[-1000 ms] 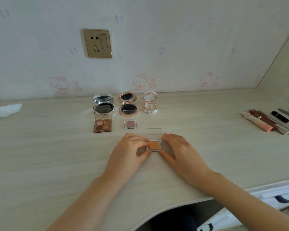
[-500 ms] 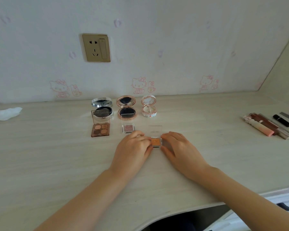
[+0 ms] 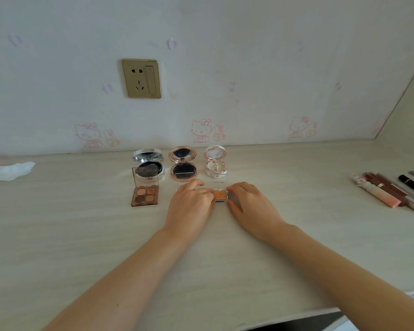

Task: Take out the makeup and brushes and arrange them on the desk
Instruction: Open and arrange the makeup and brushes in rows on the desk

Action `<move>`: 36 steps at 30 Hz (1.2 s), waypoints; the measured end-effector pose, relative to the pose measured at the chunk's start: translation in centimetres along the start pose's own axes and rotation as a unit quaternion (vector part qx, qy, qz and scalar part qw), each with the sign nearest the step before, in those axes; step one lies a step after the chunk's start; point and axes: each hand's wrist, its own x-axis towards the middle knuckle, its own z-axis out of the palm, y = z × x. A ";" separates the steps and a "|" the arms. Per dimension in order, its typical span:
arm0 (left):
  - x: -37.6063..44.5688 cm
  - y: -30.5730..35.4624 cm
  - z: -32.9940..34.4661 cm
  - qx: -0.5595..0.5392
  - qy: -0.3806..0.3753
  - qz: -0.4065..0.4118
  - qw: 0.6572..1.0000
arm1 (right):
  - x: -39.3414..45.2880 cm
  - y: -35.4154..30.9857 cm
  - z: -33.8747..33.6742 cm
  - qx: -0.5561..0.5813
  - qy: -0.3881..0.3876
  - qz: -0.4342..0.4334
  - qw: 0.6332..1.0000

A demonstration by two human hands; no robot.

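- Both hands rest low on the pale wooden desk [image 3: 58,235], closing from either side on a small orange eyeshadow pan [image 3: 220,195] whose clear lid stands open behind it
- The left hand [image 3: 189,206] pinches its left edge with fingertips drawn close; the right hand [image 3: 250,206] presses its right edge the same way, so the little case is held narrowly between them, flat on the desk
- It sits just in front of the white round compact [image 3: 215,161], beside the rose-gold compact [image 3: 183,165] and the silver compact [image 3: 148,166]
- The four-colour brown palette [image 3: 144,196] lies further left, well apart from the lip glosses [image 3: 382,193] at the far right
- Risk, as I judge it: a push forward could knock the upright lid against the white compact and tip it
- The left knuckles hide whatever lies beneath them, so a sideways nudge could shove something unseen out of line
- Squeezing hard might snap the thin lid shut
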 end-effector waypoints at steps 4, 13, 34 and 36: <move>0.2 -0.2 0.0 -0.004 0.014 -0.010 1.000 | 0.7 0.2 0.0 -0.001 -0.003 -0.001 1.000; 0.4 -0.5 0.4 -0.011 -0.008 -0.025 1.000 | 0.7 0.4 0.3 -0.010 0.008 -0.008 1.000; -0.8 0.4 -0.8 -0.045 0.044 -0.006 0.998 | -0.9 1.4 -1.0 -0.033 -0.017 0.006 0.999; -1.0 1.2 -1.3 -0.052 0.048 0.003 0.997 | -1.8 1.9 -1.5 -0.044 -0.019 0.008 0.999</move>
